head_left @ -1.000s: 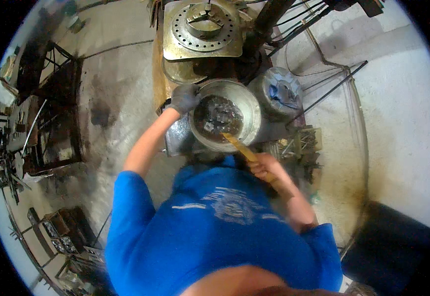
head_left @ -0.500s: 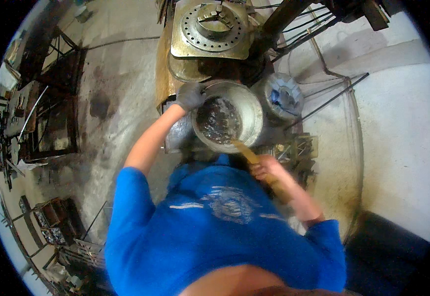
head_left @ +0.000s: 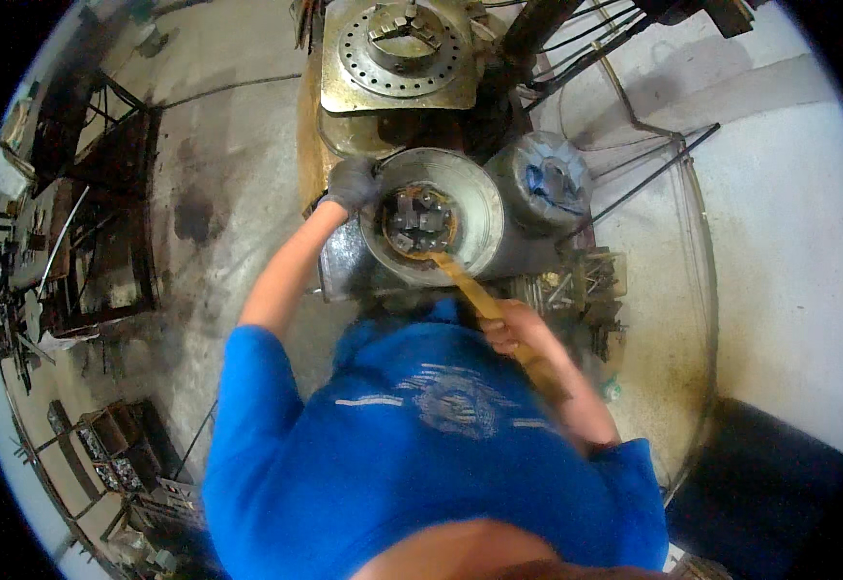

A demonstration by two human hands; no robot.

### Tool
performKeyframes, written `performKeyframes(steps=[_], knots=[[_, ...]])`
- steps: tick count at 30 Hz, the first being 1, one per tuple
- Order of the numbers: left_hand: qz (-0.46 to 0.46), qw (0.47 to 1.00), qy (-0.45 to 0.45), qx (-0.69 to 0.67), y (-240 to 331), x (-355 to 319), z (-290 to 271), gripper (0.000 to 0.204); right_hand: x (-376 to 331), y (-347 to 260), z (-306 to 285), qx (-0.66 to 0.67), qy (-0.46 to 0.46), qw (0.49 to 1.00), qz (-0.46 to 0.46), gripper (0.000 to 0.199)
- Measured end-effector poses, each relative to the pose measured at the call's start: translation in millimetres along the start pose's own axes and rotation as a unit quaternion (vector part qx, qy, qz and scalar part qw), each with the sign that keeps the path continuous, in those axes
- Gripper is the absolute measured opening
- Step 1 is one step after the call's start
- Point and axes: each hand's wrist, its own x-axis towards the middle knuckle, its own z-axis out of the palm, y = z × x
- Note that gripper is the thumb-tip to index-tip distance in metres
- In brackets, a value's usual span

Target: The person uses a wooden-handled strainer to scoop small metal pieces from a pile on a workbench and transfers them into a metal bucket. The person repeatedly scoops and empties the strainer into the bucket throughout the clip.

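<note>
A round metal bucket [head_left: 482, 208] stands in front of me, with several dark metal pieces [head_left: 419, 220] lying in its bottom. In a dark glove, my left hand [head_left: 353, 184] is closed on the bucket's left rim. My bare right hand [head_left: 508, 327] grips a flat wooden stick [head_left: 462, 282], which slants over the near rim. The stick's tip reaches into the bucket beside the pieces. Its rear end runs along under my right forearm and is partly hidden.
Beyond the bucket is a machine table with a three-jaw chuck [head_left: 407, 43]. To its right stands a drum [head_left: 528, 193] with blue cloth on top. Small metal parts fill a box [head_left: 590, 275] at right. Dark racks [head_left: 102, 242] line the left side.
The bucket and machine appear slightly further left and up in view. The bucket's contents were blurred and now show as separate pieces. Both hands keep their grips.
</note>
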Motion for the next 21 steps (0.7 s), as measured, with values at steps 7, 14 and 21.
performKeyframes(steps=[7, 14, 21], knots=[[0.023, 0.999, -0.022, 0.012, 3, -3, -6, 0.027, 8, -25, -3, 0.021, 0.087, 0.995, 0.046, 0.021], [0.014, 1.000, -0.019, -0.006, 0, 2, 6, 0.025, 11, -29, -11, -0.066, 0.108, 0.990, 0.058, 0.015], [0.008, 1.000, -0.020, 0.015, -10, 4, 2, 0.027, 19, -30, 33, -0.096, 0.146, 0.984, 0.017, 0.018]])
